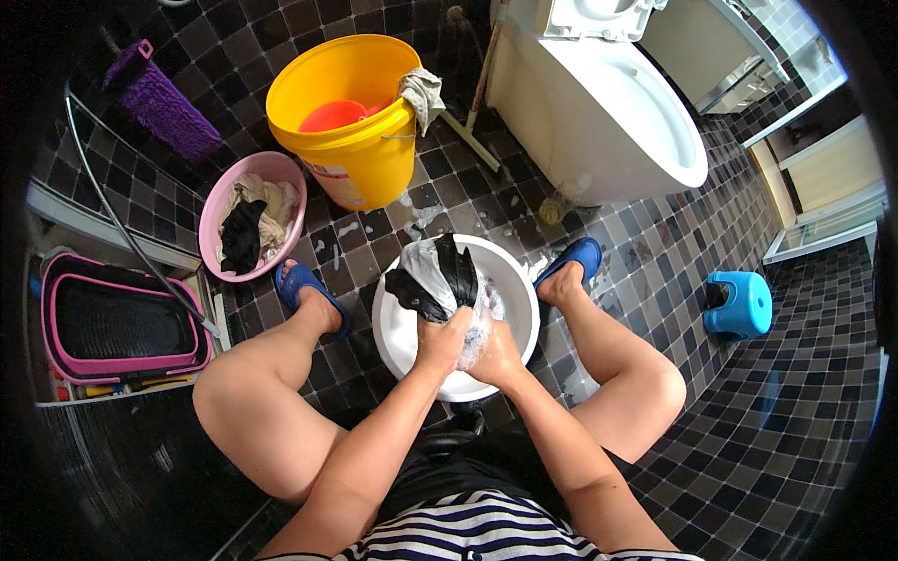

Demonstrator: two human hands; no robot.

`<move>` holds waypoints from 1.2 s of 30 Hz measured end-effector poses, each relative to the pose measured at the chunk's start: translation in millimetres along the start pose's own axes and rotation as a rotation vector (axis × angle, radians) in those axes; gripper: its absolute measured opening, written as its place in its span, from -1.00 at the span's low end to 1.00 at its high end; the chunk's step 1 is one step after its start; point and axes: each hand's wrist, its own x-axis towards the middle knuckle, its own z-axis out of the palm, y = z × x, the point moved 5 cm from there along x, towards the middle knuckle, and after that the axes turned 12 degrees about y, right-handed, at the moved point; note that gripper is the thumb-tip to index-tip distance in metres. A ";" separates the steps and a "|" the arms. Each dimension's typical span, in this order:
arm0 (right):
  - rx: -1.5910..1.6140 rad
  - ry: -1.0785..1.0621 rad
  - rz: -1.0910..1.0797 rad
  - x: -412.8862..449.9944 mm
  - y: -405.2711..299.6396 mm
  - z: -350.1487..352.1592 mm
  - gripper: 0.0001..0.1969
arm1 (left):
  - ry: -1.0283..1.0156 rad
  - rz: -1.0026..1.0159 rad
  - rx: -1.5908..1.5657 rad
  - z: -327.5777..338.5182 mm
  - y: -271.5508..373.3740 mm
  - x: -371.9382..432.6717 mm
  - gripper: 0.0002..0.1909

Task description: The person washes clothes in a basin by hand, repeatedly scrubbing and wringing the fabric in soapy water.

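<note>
Above a white plastic basin (523,294) between my feet, both hands grip a wet black-and-white cloth garment (429,270). My left hand (443,342) is closed around its near part, thumb on top. Close beside it on the right, my right hand (498,354) is shut on the same garment. White suds cover the cloth between the hands and coat the fingers. The garment's black ends spread out beyond my left hand over the basin's far rim. Some foam shows inside the basin to the right; the hands and cloth hide much of its bottom.
Beyond the basin stands a yellow bucket (337,154) with a grey cloth (422,97) over its rim. A pink basin (210,242) of clothes is at the left, near a black-and-pink tub (126,365). A toilet (596,126), squeegee (473,140) and blue stool (747,305) stand on wet tiles.
</note>
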 end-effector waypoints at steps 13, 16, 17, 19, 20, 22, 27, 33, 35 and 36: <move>0.588 -0.552 0.415 -13.1 13.4 29.7 -0.72 | -0.353 -0.223 0.199 -9.2 -5.2 10.8 -0.58; 0.673 -0.439 0.304 -16.1 9.9 29.7 -0.70 | -0.372 -0.305 0.142 -1.2 -5.4 8.0 -0.62; 0.718 -0.360 0.200 -14.5 8.3 26.9 -0.67 | -0.392 -0.336 0.054 4.4 -3.1 6.3 -0.63; 0.751 -0.454 0.250 -15.1 11.7 27.6 -0.61 | -0.440 -0.273 0.078 4.8 3.9 6.6 -0.62; 0.783 -0.548 0.305 -17.4 13.9 29.8 -0.55 | -0.395 -0.333 0.030 1.7 5.4 6.5 -0.62; 0.969 -0.551 0.341 -15.2 22.3 29.9 -0.47 | -0.328 -0.424 -0.027 -3.2 5.6 9.4 -0.61; 1.550 -0.545 0.549 -7.7 28.2 39.9 -0.38 | -0.260 -0.590 -0.320 -9.2 7.0 11.9 -0.54; 1.428 -0.070 0.668 9.8 87.8 68.0 -0.38 | -0.404 -0.870 -0.407 5.9 -4.6 -22.7 -0.67; 1.347 -0.096 0.766 20.2 109.7 68.6 -0.28 | -0.480 -0.913 -0.383 11.2 -10.2 -34.2 -0.69; 1.450 -0.082 0.825 22.1 104.2 68.1 -0.27 | -0.494 -0.936 -0.368 12.3 -6.8 -40.4 -0.68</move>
